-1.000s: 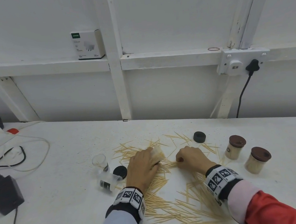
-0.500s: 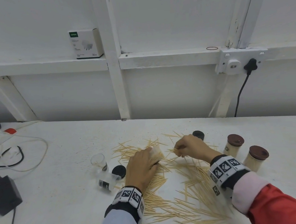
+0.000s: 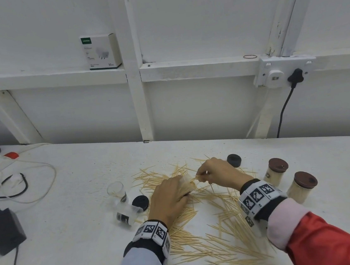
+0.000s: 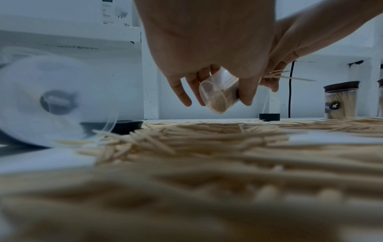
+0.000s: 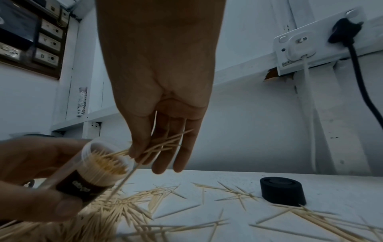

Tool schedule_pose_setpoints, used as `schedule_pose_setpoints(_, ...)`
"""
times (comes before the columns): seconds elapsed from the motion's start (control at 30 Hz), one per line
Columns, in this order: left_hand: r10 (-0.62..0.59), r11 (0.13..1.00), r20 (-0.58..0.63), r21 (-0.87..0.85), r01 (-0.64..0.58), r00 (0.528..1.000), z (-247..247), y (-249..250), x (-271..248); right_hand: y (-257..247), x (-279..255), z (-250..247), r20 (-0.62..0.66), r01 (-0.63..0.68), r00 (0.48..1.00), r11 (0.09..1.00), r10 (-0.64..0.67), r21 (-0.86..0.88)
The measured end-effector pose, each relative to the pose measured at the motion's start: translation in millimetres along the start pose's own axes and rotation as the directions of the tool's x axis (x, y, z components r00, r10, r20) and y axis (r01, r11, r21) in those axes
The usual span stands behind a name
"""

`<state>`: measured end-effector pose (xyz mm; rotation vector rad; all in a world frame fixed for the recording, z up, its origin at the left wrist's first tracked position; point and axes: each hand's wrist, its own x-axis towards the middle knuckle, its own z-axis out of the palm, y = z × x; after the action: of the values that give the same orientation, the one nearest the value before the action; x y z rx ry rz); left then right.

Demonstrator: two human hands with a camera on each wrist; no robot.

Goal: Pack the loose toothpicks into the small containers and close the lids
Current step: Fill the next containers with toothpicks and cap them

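Wooden toothpicks littered the bench middle; the left hand gripped a tilted jar while the right hand pinched a bunch at its mouth. From the left wrist, fingers curled round the jar. From the right wrist, the bunch splayed; aligning it first would likely ease entry into the nearly full jar.

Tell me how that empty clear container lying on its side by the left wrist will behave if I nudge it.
The empty clear container looks round-walled and lies on its side, so it will probably roll. It seems thin plastic with nothing inside, so likely very light. The black lid right beside it may stop a roll that way.
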<state>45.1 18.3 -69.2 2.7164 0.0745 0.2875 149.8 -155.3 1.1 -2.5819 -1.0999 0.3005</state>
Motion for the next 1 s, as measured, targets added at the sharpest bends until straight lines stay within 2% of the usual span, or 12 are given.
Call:
schedule_pose_setpoints(0.2, -0.002, 0.999, 0.031, -0.042, 0.003, 1.000, -4, 4, -3, -5, 8, 4, 0.041, 0.061, 0.998, 0.980, -0.054, -0.191)
schedule_pose_setpoints(0.3, 0.011, 0.999, 0.038, -0.054, -0.009, 0.999, -4, 4, -1, -3, 12, 10, 0.053, 0.058, 0.997, 0.978, -0.048, -0.203)
schedule_pose_setpoints(0.4, 0.011, 0.997, 0.041, -0.071, -0.009, 0.999, -4, 3, -2, -3, 14, 13, 0.074, 0.049, 0.996, 0.994, -0.042, -0.102)
schedule_pose_setpoints(0.5, 0.024, 0.995, 0.050, -0.097, -0.019, 0.998, -2, 2, -3, -4, 14, 13, 0.043, 0.019, 0.999, 0.997, -0.022, 0.076)
schedule_pose_setpoints(0.63, 0.064, 0.993, 0.053, -0.098, -0.059, 0.996, -3, 2, -4, 0, 14, 9, 0.004, -0.065, 0.998, 0.943, 0.067, 0.328)
schedule_pose_setpoints(0.7, 0.044, 0.996, 0.038, -0.084, -0.041, 0.998, -3, 2, -4, 0, 13, 6, -0.013, -0.090, 0.994, 0.903, 0.106, 0.421)
schedule_pose_setpoints(0.83, -0.023, 0.995, 0.015, -0.093, 0.024, 1.000, -3, 2, -4, -5, 11, 3, 0.003, -0.078, 0.996, 0.875, 0.087, 0.479)
schedule_pose_setpoints(1.0, -0.002, 0.996, 0.035, -0.090, 0.005, 0.999, -3, 2, -4, -7, 12, 5, -0.021, -0.079, 0.994, 0.834, 0.108, 0.546)
